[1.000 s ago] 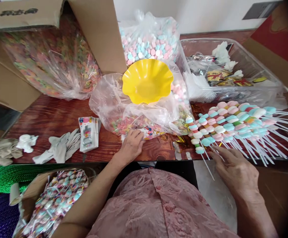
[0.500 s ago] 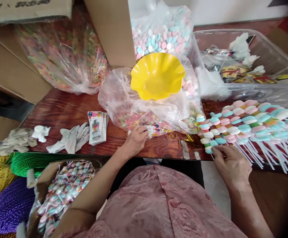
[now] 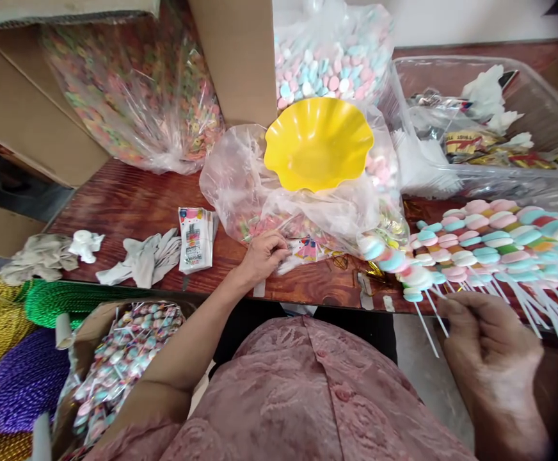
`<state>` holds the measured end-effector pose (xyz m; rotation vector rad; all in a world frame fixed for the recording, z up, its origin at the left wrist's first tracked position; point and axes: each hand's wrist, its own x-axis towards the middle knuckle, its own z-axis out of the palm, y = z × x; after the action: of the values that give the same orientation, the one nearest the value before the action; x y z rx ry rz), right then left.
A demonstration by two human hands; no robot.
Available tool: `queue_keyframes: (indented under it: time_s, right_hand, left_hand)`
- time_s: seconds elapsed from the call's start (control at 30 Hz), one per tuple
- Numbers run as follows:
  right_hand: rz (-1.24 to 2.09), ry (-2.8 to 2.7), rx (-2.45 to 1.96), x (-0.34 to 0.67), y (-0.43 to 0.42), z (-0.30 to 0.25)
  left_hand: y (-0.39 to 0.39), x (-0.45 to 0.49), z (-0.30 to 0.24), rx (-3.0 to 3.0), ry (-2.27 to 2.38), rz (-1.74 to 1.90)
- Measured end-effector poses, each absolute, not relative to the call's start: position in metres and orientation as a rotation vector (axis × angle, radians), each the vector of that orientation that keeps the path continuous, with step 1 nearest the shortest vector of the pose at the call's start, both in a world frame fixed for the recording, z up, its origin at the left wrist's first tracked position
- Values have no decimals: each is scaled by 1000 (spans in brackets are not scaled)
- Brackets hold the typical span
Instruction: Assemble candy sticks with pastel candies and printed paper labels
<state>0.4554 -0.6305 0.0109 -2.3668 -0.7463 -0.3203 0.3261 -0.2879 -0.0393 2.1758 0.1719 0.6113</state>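
My right hand (image 3: 490, 349) has thumb and fingertips pinched on the white stick of a marshmallow skewer (image 3: 391, 259). Its pastel pieces look blurred and point left over the table edge. Beside it lies a pile of similar marshmallow skewers (image 3: 490, 237), sticks toward me. At the table's middle, my left hand (image 3: 264, 256) has its fingers closed at the near end of a small printed plastic bag (image 3: 305, 248). A stack of matching printed bags (image 3: 196, 240) lies left of that hand. Behind it, a large clear bag (image 3: 231, 173) of colourful candy bears a yellow scalloped bowl (image 3: 318, 144).
Crumpled gloves (image 3: 147, 259) and a small white figure-like object (image 3: 86, 245) lie at left. A box of wrapped skewers (image 3: 120, 365) sits below the table edge. A clear plastic bin (image 3: 490, 169) stands back right, a cardboard box (image 3: 233, 61) at the back.
My right hand has drawn back toward me and right, with a skewer lifted from the pile's left end. My left hand stays by the printed bag. The view has shifted slightly.
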Motion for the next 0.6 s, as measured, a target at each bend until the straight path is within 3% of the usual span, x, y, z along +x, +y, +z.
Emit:
queue_keyframes:
  time_s: [0.27, 0.6]
  right_hand:
    - [-345, -1377, -2130, 468, -571, 15]
    - [-261, -1238, -2146, 465, -584, -3]
  left_hand:
    - [-292, 327, -40, 2359, 228, 610]
    - [-301, 333, -35, 2721, 210, 524]
